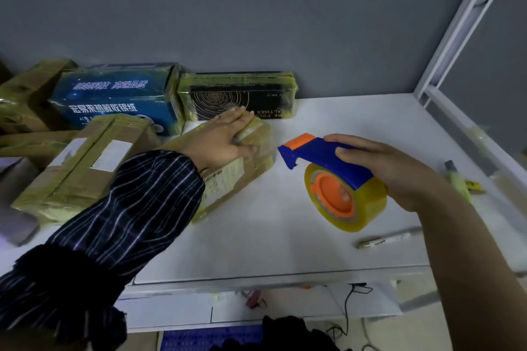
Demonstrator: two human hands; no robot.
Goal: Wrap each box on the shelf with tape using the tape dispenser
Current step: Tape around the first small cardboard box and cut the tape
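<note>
A brown cardboard box (pixel 233 177) wrapped in yellowish tape lies on the white shelf (pixel 285 236). My left hand (pixel 225 139) rests flat on its far end, fingers straight. My right hand (pixel 390 171) grips a blue and orange tape dispenser (pixel 333 171) with a yellow tape roll, held just above the shelf to the right of the box. The dispenser's orange front edge points at the box, a short gap away.
Taped boxes stand along the back and left: a black one (pixel 236 97), a blue one (pixel 114 97), a brown one (pixel 77 165). A white pen (pixel 387 238) and a yellow utility knife (pixel 462 182) lie at the right. A white shelf post (pixel 456 25) rises at right.
</note>
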